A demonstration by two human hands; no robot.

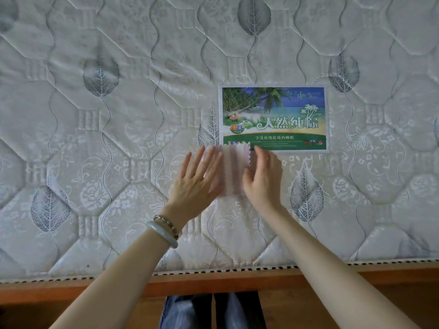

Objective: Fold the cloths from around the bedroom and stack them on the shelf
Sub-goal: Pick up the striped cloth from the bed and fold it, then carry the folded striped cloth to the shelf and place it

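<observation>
Pale pink cloth [234, 170] on mattress [114, 119], between grips. Left grip [197, 180] flat, fingers straight, pressing cloth. Right grip [262, 176] curled, pinching cloth edge. Printed label [273, 115] just beyond fingertips.

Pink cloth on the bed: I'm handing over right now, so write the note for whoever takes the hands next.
Left hand: flat, fingers straight, pressing the left part of the pink cloth.
Right hand: fingers curved at the cloth's right edge; can't tell if it pinches it.
Cloth: lies on the mattress, its zigzag top edge just over the bottom of the printed label.
Done: cloth laid out; how far it is folded is unclear.
Left: finish the fold and carry it to the shelf, which is out of view.
</observation>
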